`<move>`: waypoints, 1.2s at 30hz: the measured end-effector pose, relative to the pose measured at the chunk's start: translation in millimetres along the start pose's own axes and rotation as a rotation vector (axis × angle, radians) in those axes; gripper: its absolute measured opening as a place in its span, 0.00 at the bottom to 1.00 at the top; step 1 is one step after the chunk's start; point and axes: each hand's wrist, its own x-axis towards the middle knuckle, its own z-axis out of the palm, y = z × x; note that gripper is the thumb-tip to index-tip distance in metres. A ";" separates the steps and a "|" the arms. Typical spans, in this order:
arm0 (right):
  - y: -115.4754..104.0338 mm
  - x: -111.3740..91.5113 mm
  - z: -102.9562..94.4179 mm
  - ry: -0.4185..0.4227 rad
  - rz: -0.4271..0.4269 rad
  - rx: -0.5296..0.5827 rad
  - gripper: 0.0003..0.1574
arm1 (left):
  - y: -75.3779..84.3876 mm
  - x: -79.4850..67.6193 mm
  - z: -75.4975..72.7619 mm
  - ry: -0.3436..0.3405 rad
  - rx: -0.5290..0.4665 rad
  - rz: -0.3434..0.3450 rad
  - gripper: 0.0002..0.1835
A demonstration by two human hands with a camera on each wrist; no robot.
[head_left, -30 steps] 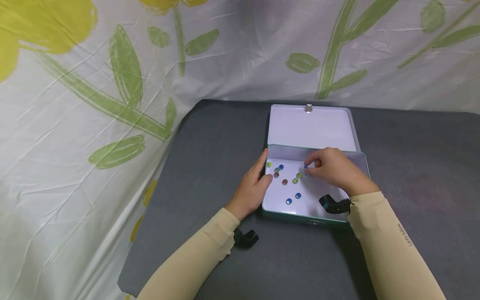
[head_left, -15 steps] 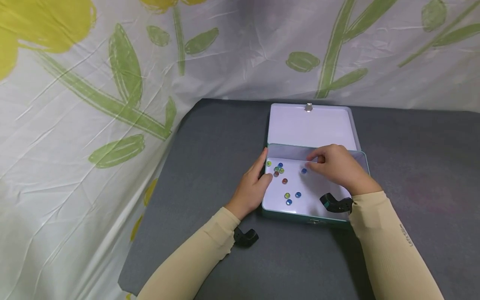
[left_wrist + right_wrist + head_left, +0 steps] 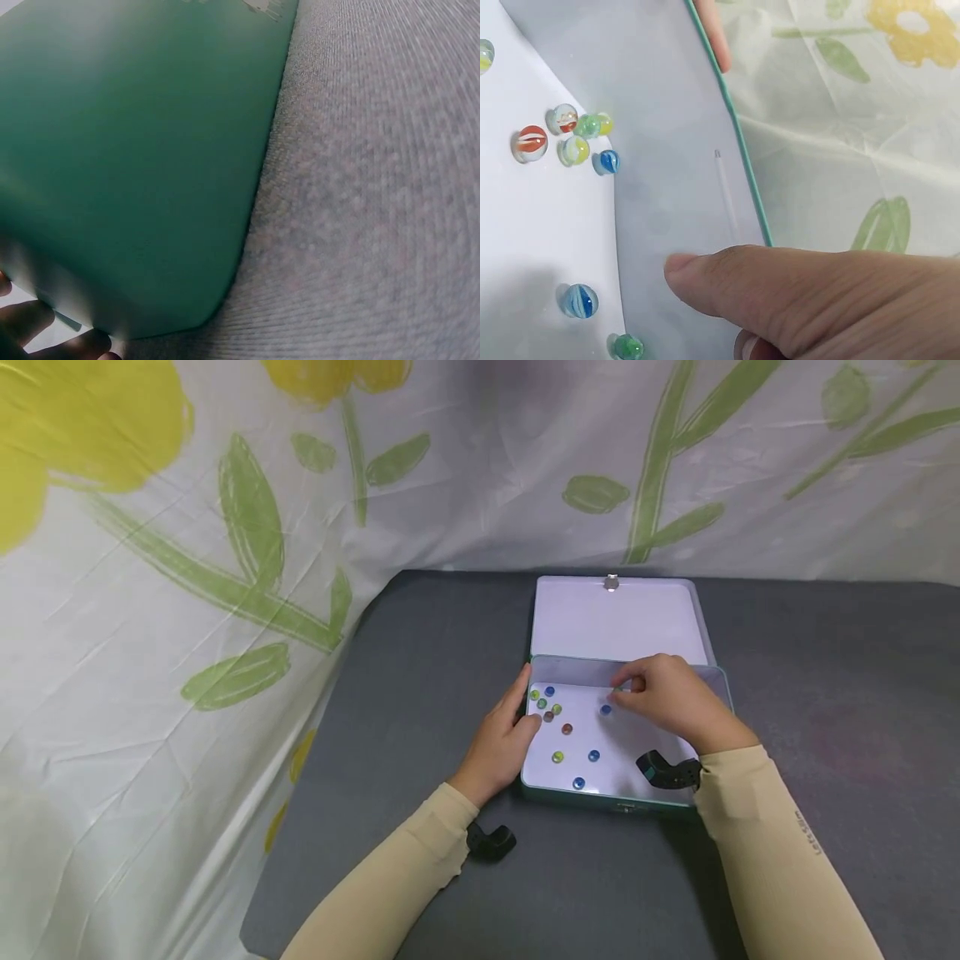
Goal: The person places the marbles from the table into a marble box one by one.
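My left hand [image 3: 497, 742] holds the left wall of an open tin box [image 3: 570, 795], its thumb at the rim and its fingers along the outside. Over the box floor hovers my right hand [image 3: 670, 700], thumb and index finger apart. Below its fingertips lies a blue marble [image 3: 606, 710]. A green marble [image 3: 628, 346] rests near the back wall, close to the right thumb [image 3: 727, 281]. Several marbles cluster at the left, among them a red-streaked marble [image 3: 532, 143]. Toward the front are a yellow marble [image 3: 558, 757] and two blue ones [image 3: 594, 756].
The box's white-lined lid [image 3: 618, 618] lies folded back behind it, with a metal clasp [image 3: 611, 582]. A dark grey table [image 3: 420, 677] extends around the box. A flower-printed cloth [image 3: 480, 485] hangs at the back and left.
The blue marble has left the right fingers and lies on the box floor. A yellow marble has rolled leftward and a front blue one nearer the front wall. The left hand keeps its hold.
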 end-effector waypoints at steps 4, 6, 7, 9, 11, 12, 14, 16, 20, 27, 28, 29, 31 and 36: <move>-2.4 0.2 3.1 -0.005 0.002 0.006 0.10 | -2.8 -1.9 -2.4 -0.003 0.000 -0.004 0.38; -3.9 0.5 3.9 -0.006 -0.003 0.010 0.11 | -4.1 -2.4 -3.7 -0.004 -0.007 -0.005 0.39; -4.6 0.9 4.1 -0.005 -0.009 0.012 0.11 | -4.5 -2.5 -4.3 -0.004 -0.009 -0.003 0.39; -5.7 1.5 4.7 0.000 -0.017 0.011 0.11 | -4.7 -2.6 -5.7 -0.005 -0.016 -0.001 0.39; -7.1 1.5 4.8 0.005 -0.017 0.011 0.11 | -5.0 -2.4 -7.0 -0.006 -0.021 0.001 0.39; -7.7 1.7 4.9 0.006 -0.018 0.013 0.11 | -5.1 -2.4 -7.5 -0.008 -0.024 0.003 0.39; -8.4 1.9 5.3 0.007 -0.019 0.009 0.11 | -4.9 -2.8 -8.5 -0.007 -0.025 -0.002 0.39; -9.2 2.4 6.0 0.011 -0.025 0.005 0.11 | -5.4 -3.2 -9.4 -0.002 -0.025 -0.005 0.39; -10.1 3.6 7.9 0.025 -0.040 -0.003 0.11 | -5.1 -4.1 -11.8 0.010 -0.019 -0.016 0.39; -11.8 2.5 11.2 0.020 -0.031 0.016 0.12 | -5.3 -6.9 -15.2 0.007 -0.011 -0.032 0.38; -12.0 2.5 11.5 0.020 -0.033 0.017 0.12 | -5.4 -7.1 -15.3 0.009 -0.009 -0.033 0.38; -12.2 2.5 11.6 0.021 -0.035 0.019 0.12 | -5.6 -7.3 -15.5 0.010 -0.010 -0.033 0.38; -12.4 2.4 11.8 0.023 -0.036 0.018 0.12 | -5.9 -7.3 -15.9 0.011 -0.011 -0.032 0.38; -12.4 2.6 12.6 0.014 -0.029 0.023 0.12 | -8.9 -5.2 -16.9 0.004 -0.013 -0.023 0.39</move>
